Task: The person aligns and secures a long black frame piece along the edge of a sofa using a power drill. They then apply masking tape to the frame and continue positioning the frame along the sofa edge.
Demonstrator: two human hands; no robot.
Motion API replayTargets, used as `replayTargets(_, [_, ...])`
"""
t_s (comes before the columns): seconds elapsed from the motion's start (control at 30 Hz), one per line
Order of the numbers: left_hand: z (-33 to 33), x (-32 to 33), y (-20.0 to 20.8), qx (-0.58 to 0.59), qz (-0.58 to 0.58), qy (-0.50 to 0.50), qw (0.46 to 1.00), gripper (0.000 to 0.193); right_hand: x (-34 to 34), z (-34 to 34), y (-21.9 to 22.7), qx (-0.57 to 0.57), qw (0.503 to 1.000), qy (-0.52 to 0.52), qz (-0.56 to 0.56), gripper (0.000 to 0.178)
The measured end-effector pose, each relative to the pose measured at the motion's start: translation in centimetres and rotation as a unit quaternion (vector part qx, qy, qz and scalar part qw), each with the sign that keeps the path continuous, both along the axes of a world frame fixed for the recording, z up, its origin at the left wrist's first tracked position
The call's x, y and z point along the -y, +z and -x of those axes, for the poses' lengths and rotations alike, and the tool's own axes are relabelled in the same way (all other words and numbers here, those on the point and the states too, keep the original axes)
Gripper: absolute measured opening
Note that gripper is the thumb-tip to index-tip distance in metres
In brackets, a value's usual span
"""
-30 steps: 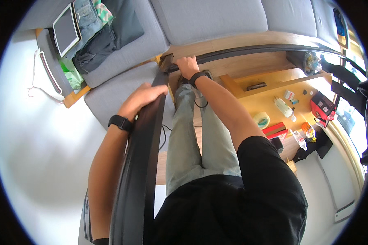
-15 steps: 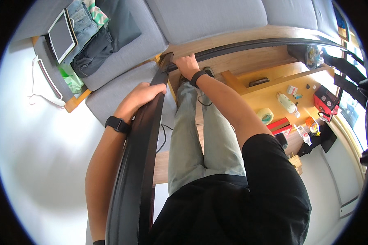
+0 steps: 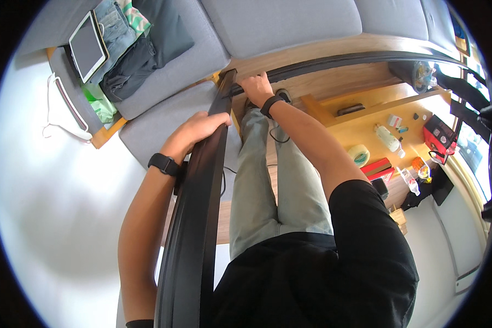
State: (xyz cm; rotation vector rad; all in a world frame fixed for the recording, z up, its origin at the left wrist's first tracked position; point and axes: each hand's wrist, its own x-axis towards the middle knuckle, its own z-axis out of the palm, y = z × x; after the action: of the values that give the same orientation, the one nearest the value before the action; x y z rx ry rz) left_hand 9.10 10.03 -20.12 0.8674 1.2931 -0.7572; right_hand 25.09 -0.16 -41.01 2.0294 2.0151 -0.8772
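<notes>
A long black frame rail (image 3: 194, 218) runs from the lower edge up past my left forearm. At its far end it meets a second black rail (image 3: 333, 61), which curves away to the right. My left hand (image 3: 202, 128) is wrapped over the first rail a little short of that corner, its fingers partly hidden behind the rail. Right at the corner, my right hand (image 3: 255, 88) closes round the near end of the second rail; its fingertips are out of sight.
Grey sofa cushions (image 3: 281, 27) lie beyond, with folded jeans (image 3: 117, 24) and a tablet (image 3: 87, 46) at left. A white hanger (image 3: 65, 109) is near the wall. To the right stands a wooden table (image 3: 361, 128) bearing a bottle (image 3: 387, 136), tape roll (image 3: 358, 154) and boxes.
The near part of the first rail has shifted slightly right, with my left hand on it. Both hands keep their hold, and the whole view has drifted a little.
</notes>
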Motion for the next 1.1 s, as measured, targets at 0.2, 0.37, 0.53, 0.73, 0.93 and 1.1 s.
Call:
replayTargets(0.2, [0.7,-0.3,1.8,0.057,0.071,0.112,0.989,0.050,0.2,0.0,-0.2,0.004,1.000,0.002,-0.006,0.019])
replayTargets(0.37, [2.2,-1.0,3.2,0.118,0.108,0.185,0.970,0.055,0.2,0.0,-0.3,0.001,1.000,0.003,-0.021,0.020])
replayTargets(0.53, [3.8,-1.9,2.5,0.121,0.142,0.162,0.969,0.068,0.2,0.0,-0.4,0.008,1.000,0.010,0.008,0.019])
replayTargets(0.73, [4.5,-1.5,0.9,0.094,0.110,0.150,0.978,0.072,0.3,0.1,-0.5,-0.015,0.999,-0.023,-0.026,0.018])
replayTargets(0.93, [4.7,-0.3,-0.8,0.126,0.059,0.158,0.978,0.076,0.3,0.0,-0.2,-0.014,1.000,-0.020,-0.019,0.018])
replayTargets(1.1, [3.3,0.6,-3.8,0.142,0.083,0.178,0.970,0.089,0.2,0.0,-0.3,-0.012,1.000,-0.016,-0.021,0.018])
